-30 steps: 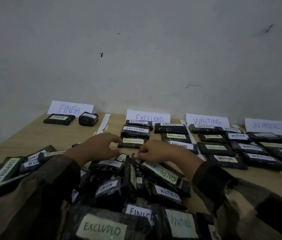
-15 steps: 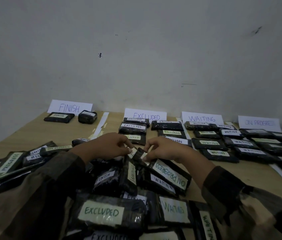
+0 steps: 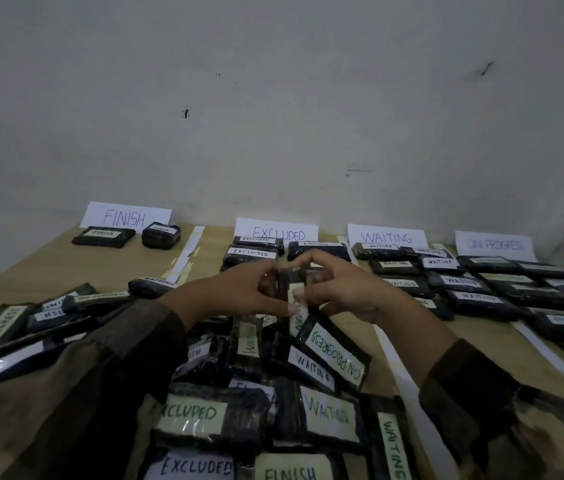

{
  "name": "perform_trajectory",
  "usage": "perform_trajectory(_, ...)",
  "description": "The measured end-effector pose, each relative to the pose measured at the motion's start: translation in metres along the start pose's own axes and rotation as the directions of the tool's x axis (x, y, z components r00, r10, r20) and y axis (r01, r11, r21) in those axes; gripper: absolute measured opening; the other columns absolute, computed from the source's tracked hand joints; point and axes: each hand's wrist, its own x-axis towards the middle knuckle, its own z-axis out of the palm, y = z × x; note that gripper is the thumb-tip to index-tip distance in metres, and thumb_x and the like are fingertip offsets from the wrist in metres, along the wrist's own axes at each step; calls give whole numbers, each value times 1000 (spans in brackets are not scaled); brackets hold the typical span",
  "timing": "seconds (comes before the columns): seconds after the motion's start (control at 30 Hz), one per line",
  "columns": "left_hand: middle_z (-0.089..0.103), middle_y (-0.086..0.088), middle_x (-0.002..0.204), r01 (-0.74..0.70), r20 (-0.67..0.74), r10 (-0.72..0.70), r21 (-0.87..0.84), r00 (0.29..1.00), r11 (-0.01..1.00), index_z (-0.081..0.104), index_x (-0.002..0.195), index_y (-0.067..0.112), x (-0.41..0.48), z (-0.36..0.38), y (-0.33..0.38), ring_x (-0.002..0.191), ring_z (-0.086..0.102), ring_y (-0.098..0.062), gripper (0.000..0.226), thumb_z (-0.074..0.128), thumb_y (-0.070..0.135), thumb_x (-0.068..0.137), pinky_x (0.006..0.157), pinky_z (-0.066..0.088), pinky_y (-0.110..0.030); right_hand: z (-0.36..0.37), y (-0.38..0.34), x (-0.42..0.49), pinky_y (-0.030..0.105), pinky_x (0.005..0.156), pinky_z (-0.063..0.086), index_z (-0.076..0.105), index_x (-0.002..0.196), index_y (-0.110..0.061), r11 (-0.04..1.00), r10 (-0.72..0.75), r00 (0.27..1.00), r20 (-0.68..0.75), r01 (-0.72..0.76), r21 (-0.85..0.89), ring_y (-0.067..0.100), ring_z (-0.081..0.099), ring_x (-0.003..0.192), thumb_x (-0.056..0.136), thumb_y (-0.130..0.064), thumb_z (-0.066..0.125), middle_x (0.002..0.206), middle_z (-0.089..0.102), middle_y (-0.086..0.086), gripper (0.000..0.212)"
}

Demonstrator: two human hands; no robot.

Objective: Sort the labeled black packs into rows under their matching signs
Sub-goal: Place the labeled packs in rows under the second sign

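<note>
The black pack [image 3: 289, 278] stands upright at mid-frame; we pinch it between our left hand [image 3: 235, 292] and right hand [image 3: 346, 292], fingers [image 3: 273, 306] clamped on its edges.

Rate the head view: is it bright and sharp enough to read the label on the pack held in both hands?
Head view: dim and underexposed overall; the held pack, gripped by the left hand and right hand, is blurred and its label unreadable; the ON PROGRESS sign is faint and soft; the FINISH sign stays legible.
</note>
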Motion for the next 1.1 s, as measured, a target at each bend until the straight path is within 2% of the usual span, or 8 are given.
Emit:
perform_trajectory(0.17, 62, -23, 93, 23, 32, -19, -148, 999, 989, 55, 102, 17, 1, -1, 8, 80, 55, -23, 31, 74, 14, 79, 73, 43, -34, -8, -6, -9, 47, 72, 58, 54, 105, -18, 949, -96, 990, -104, 123, 292, 29, 68, 69, 87, 5, 59, 86, 65, 11, 31)
perform_trajectory(0.3, 53, -13, 94, 40, 52, -29, -220, 998, 975, 59, 96, 17, 1, -5, 11, 81, 50, -25, 30, 76, 23, 72, 71, 40, -36, -12, 0, -10, 47, 72, 59, 56, 111, -10, 953, -102, 977, -186, 149, 263, 25, 66, 65, 85, 0, 64, 95, 65, 14, 29)
perform_trajectory(0.43, 66, -21, 96, 68, 51, -58, -225, 997, 972, 60, 100, 19, 0, -4, 12, 82, 59, -25, 24, 73, 22, 80, 71, 45, -34, -7, 1, -9, 39, 65, 60, 55, 106, -10, 940, -143, 957, -253, 212, 269, 28, 66, 69, 84, 3, 64, 88, 64, 16, 27)
perform_trajectory(0.57, 69, -6, 95, 71, -37, -86, -293, 996, 953, 58, 111, 15, 2, -4, 16, 78, 68, -17, 30, 65, 31, 86, 65, 53, -30, -3, -1, -9, 33, 67, 59, 64, 106, -23, 964, -232, 956, -180, 250, 87, 25, 64, 79, 86, 4, 62, 86, 53, 9, 34)
perform_trajectory(0.73, 69, -8, 84, 105, -134, -191, -479, 972, 872, 60, 99, 15, 8, -10, 18, 64, 68, -18, 11, 63, 14, 88, 57, 56, -23, 5, -4, -2, 22, 62, 51, 56, 116, -25, 956, -291, 932, -214, 290, -36, 12, 58, 70, 83, -3, 69, 83, 58, 4, 41)
perform_trajectory(0.93, 71, -10, 82, 150, -125, -315, -682, 941, 716, 62, 93, 8, 23, -7, 18, 65, 71, -18, 7, 54, 9, 92, 57, 59, -24, -2, 6, -5, 11, 61, 43, 54, 119, -24, 825, -380, 891, -250, 204, -527, -1, 51, 78, 71, -28, 82, 94, 50, -17, 56)
perform_trajectory(1.0, 70, -10, 90, 172, -106, -319, -664, 942, 728, 62, 97, 7, 29, -4, 16, 69, 71, -20, 8, 55, 9, 92, 58, 59, -25, -6, 13, -4, 14, 68, 39, 54, 125, -24, 750, -419, 875, -241, 185, -635, -2, 48, 82, 74, -27, 80, 99, 49, -16, 57)
perform_trajectory(1.1, 67, -9, 100, 219, -161, -317, -443, 935, 869, 57, 105, 12, 37, 3, 10, 79, 70, -22, 16, 61, 15, 90, 59, 57, -28, -17, 25, -2, 24, 77, 41, 55, 124, -27, 637, -427, 875, -227, 113, -762, 5, 48, 95, 77, -31, 75, 109, 56, -12, 52)
